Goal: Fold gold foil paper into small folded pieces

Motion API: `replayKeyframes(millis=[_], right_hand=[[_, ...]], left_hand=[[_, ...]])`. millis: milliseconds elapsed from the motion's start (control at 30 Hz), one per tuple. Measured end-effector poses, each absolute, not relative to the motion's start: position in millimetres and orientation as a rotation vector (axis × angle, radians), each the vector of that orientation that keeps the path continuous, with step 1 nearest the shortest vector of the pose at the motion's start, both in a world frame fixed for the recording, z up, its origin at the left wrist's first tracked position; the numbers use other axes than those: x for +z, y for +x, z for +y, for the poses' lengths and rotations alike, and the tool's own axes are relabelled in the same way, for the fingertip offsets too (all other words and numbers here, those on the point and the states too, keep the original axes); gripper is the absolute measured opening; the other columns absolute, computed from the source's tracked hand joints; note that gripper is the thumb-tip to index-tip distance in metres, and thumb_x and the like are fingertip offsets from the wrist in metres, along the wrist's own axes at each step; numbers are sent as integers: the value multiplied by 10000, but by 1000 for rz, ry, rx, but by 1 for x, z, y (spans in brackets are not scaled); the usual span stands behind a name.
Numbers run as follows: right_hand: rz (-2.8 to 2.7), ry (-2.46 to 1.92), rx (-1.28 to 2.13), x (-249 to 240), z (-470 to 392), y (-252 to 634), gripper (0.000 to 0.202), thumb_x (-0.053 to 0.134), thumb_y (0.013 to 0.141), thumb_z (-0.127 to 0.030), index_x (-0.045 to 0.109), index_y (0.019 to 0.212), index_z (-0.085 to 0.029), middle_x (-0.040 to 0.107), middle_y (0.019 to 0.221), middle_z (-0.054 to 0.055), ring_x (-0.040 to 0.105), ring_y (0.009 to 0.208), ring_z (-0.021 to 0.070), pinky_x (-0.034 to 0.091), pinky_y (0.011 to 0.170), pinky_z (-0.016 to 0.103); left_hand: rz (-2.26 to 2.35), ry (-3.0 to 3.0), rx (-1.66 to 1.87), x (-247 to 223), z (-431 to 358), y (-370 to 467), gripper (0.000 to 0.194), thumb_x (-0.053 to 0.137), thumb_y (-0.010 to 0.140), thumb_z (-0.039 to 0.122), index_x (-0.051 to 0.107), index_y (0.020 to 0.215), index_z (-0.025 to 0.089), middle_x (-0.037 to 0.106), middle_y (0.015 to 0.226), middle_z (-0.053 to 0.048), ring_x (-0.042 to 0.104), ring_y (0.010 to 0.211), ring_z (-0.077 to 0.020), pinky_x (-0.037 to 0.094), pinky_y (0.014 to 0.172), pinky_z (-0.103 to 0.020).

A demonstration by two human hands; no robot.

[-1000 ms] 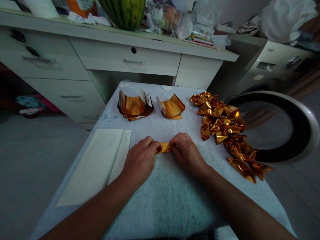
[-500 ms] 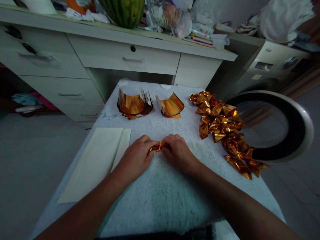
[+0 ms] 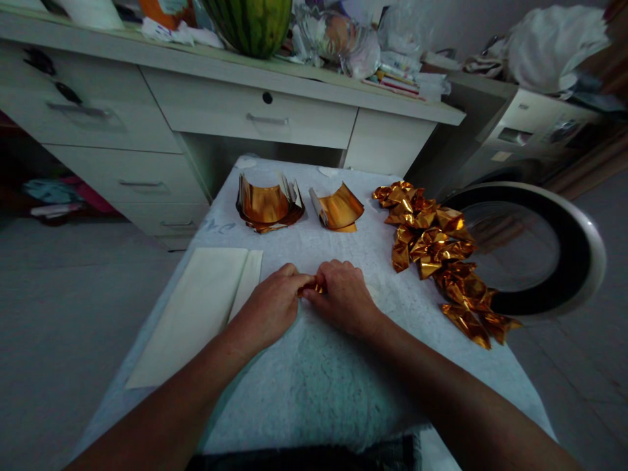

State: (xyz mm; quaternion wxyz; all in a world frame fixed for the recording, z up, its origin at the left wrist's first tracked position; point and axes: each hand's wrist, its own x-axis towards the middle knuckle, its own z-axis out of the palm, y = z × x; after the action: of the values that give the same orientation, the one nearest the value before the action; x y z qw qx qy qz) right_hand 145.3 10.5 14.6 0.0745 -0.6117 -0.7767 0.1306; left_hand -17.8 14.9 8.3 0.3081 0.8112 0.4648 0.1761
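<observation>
Between my two hands is a small piece of gold foil paper (image 3: pixel 309 288), mostly covered by the fingers. My left hand (image 3: pixel 277 297) pinches its left side, and my right hand (image 3: pixel 346 294) closes over its right side, the thumbs nearly meeting. Beyond the hands lie two curled stacks of gold foil paper, a thicker stack (image 3: pixel 267 204) on the left and a thinner stack (image 3: pixel 339 208) beside it. A heap of folded gold foil pieces (image 3: pixel 424 242) spreads along the table's right side. Left of my left hand lie pale paper sheets (image 3: pixel 196 307).
A cloth-covered table (image 3: pixel 314 386) bears all this. Behind it stands a white desk (image 3: pixel 235 118) with drawers, a watermelon (image 3: pixel 252 26) and a clear glass bowl (image 3: pixel 324 33) on top. At right, a washing machine (image 3: pixel 520 124) has its round door (image 3: pixel 583 261) swung out near the heap.
My right hand has moved slightly left, its thumb now closer to the left thumb and covering more of the foil. The whole view has shifted a little.
</observation>
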Motion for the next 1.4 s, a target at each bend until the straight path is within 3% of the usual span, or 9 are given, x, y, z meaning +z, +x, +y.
replayKeyframes(millis=[200, 367, 567, 800, 967, 1067, 1400], right_hand=[[-2302, -1865, 325, 11, 9, 143, 298, 621, 865, -486, 585, 875, -190, 640, 931, 76, 537, 888, 250, 321, 741, 356], [-2276, -1830, 348, 11, 8, 145, 217, 621, 874, -400, 566, 882, -191, 639, 914, 58, 529, 861, 231, 314, 731, 340], [-2231, -1784, 466, 10, 11, 152, 115, 616, 864, -271, 545, 912, -195, 626, 900, 33, 518, 836, 202, 321, 735, 319], [-2218, -1744, 484, 9, 13, 156, 145, 641, 849, -248, 517, 900, -195, 601, 868, 22, 506, 797, 187, 321, 722, 308], [-2204, -1746, 465, 7, 13, 155, 146, 635, 849, -249, 504, 889, -197, 588, 838, 18, 492, 765, 187, 320, 702, 310], [-2203, -1743, 458, 6, 13, 156, 144, 632, 851, -244, 504, 900, -197, 590, 838, 21, 491, 768, 191, 321, 701, 314], [-2159, -1782, 452, 4, 14, 164, 237, 701, 818, -286, 522, 946, -197, 608, 915, 43, 525, 838, 213, 350, 746, 331]], left_hand=[[1254, 2135, 438, 10, 15, -18, 460, 438, 796, 8, 701, 1100, 232, 569, 920, -31, 597, 913, -170, 466, 850, -295], [1259, 2131, 438, 9, 17, -18, 381, 457, 854, 58, 711, 1075, 236, 581, 907, -33, 596, 920, -180, 465, 852, -304], [1260, 2157, 423, 5, 17, -19, 437, 396, 876, 30, 701, 1112, 235, 563, 888, -26, 585, 887, -166, 462, 828, -291], [1280, 2329, 422, 1, 9, -20, 449, 376, 874, -1, 618, 1187, 208, 558, 966, -30, 562, 896, -172, 476, 800, -297], [1331, 2606, 417, 5, 4, -14, 227, 466, 903, 48, 653, 937, 172, 615, 934, -48, 539, 895, -216, 479, 782, -351], [1325, 2682, 348, 8, -1, -12, 188, 516, 908, 76, 672, 919, 179, 656, 909, -38, 577, 880, -220, 499, 776, -367], [1493, 2958, 72, 7, -30, 5, 323, 521, 820, -22, 687, 1067, 101, 701, 948, -92, 656, 859, -231, 585, 751, -366]])
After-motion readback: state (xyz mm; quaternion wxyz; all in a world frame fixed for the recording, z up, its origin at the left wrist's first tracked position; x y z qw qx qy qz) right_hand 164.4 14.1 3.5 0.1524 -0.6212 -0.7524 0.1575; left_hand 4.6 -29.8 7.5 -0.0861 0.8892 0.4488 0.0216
